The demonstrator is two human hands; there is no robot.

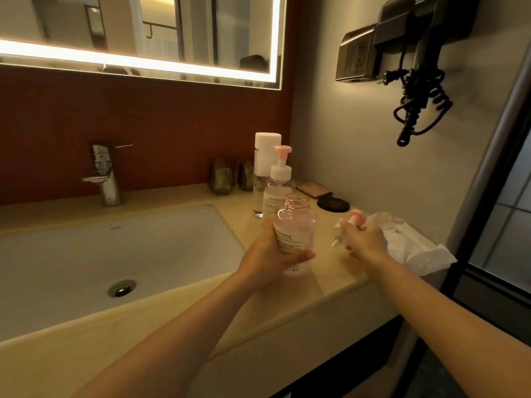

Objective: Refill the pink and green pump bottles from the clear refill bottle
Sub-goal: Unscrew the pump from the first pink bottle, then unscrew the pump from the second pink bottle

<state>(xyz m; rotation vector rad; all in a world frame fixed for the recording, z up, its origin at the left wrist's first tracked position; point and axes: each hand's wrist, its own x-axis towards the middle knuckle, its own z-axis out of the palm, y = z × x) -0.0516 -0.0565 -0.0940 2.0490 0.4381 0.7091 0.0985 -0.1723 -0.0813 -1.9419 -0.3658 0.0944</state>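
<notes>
Nearest the camera, both bare forearms reach over the front edge of the beige counter (pixel 330 282). The left hand (pixel 270 254) grips the pink pump bottle (pixel 298 222) around its lower body, with the thumb across the label. The bottle is upright, just right of the sink basin (pixel 86 254), and its threaded neck is open. It cannot be determined whether its base touches the counter. The right hand (pixel 365 239) is curled around the removed pump head (pixel 356 217), pink top uppermost. Its dip tube (pixel 333 245) angles down toward the counter, apart from the bottle.

Just beyond that hand lies a white wipes pack (pixel 402 237). Behind the held bottle stands a second pump bottle (pixel 277 182) with its pink-topped pump fitted. Close behind it is the tall clear refill bottle (pixel 265 165), white cap on.

Further back are a black disc (pixel 333 203), a flat tan box (pixel 313 188), two glasses (pixel 220 178) and a chrome faucet (pixel 106 173). The walls carry a lit mirror (pixel 172 24) and a hair dryer (pixel 425 30) with a coiled cord.
</notes>
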